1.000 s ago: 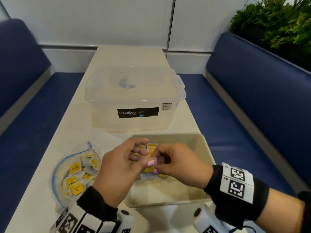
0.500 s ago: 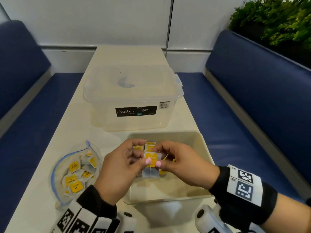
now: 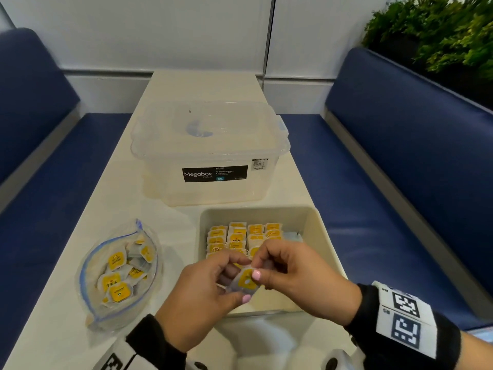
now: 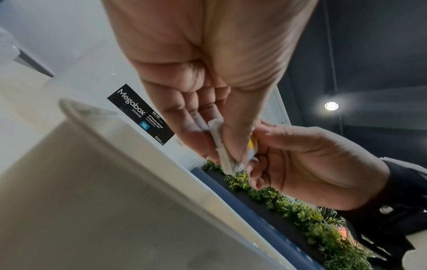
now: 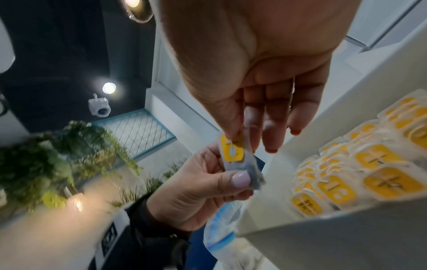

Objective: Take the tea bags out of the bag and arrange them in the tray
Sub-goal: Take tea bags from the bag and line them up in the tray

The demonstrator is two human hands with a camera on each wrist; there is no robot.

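Observation:
Both hands hold one tea bag (image 3: 246,282) with a yellow tag, just above the near part of the beige tray (image 3: 318,225). My left hand (image 3: 234,279) pinches its lower edge between thumb and fingers. My right hand (image 3: 260,267) pinches its upper edge, thumb on the yellow tag. The same tea bag (image 5: 233,151) shows in the right wrist view, and edge-on as a white tea bag (image 4: 221,146) in the left wrist view. Several tea bags (image 3: 240,237) lie in neat rows at the tray's far left. A clear zip bag (image 3: 117,273) left of the tray holds several more.
A lidded clear Megabox storage box (image 3: 208,153) stands behind the tray on the narrow cream table (image 3: 80,263). Blue benches (image 3: 400,169) flank the table on both sides. A green plant (image 3: 440,36) sits behind the right bench.
Both hands have drawn the tea bag toward me, to the tray's near part, uncovering the rows of tea bags. The bag is now tilted between the two pinches.

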